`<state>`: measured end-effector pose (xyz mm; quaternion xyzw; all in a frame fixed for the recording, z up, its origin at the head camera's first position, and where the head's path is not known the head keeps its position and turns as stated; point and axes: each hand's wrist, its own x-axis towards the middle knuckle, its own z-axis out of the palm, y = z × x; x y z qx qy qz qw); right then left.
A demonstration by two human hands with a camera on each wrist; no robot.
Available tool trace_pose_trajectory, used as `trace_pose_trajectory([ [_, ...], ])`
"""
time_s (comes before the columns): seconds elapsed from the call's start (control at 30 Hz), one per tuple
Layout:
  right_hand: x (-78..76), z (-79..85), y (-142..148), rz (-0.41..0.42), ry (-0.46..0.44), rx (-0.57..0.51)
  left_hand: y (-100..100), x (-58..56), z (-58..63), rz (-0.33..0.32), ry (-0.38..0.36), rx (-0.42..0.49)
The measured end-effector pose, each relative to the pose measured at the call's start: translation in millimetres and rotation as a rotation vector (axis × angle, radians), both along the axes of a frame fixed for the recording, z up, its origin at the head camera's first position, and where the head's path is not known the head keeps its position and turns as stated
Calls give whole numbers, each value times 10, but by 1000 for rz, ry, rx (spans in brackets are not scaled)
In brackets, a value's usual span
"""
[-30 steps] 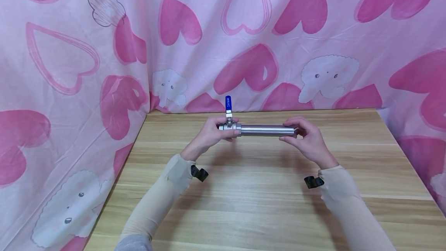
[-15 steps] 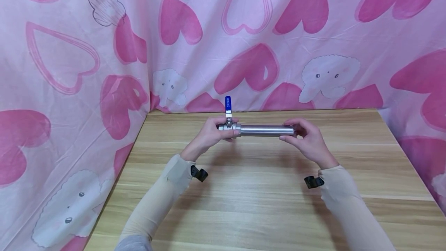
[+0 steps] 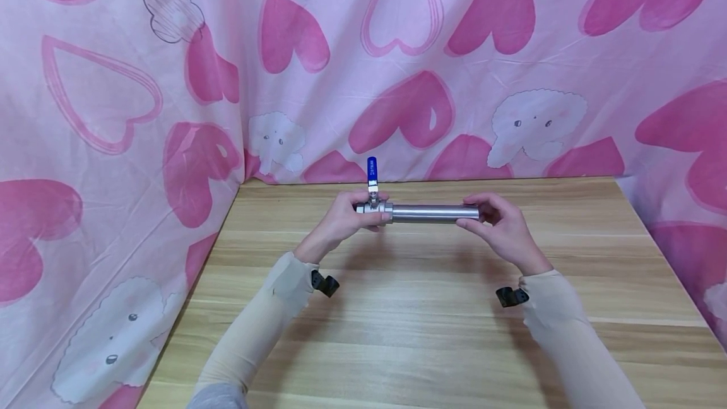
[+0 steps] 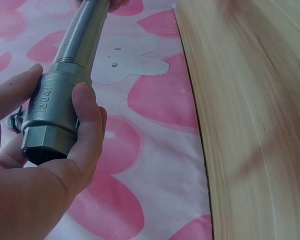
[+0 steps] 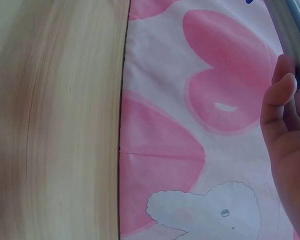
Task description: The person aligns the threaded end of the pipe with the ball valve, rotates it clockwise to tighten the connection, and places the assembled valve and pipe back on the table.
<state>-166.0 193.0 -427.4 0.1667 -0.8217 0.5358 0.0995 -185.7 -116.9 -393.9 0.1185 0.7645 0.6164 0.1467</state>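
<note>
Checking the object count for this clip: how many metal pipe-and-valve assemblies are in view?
1. The valve with its pipe is held level above the table, left hand gripping the valve, right hand holding the pipe's end.

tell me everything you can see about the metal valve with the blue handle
The valve is dull grey cast metal with a hexagonal open end and "304" stamped on its body. Its blue lever handle stands upright. It sits on the left end of a shiny steel pipe, held level above the wooden table. The left hand grips the valve body; the right hand holds the pipe's far end.
</note>
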Motion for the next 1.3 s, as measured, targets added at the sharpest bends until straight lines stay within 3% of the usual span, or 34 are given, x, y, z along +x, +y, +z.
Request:
trace_pose_trajectory([
  [1.3, -9, 16, 18, -27, -185, 73, 43, 26, -15, -23, 27, -36],
])
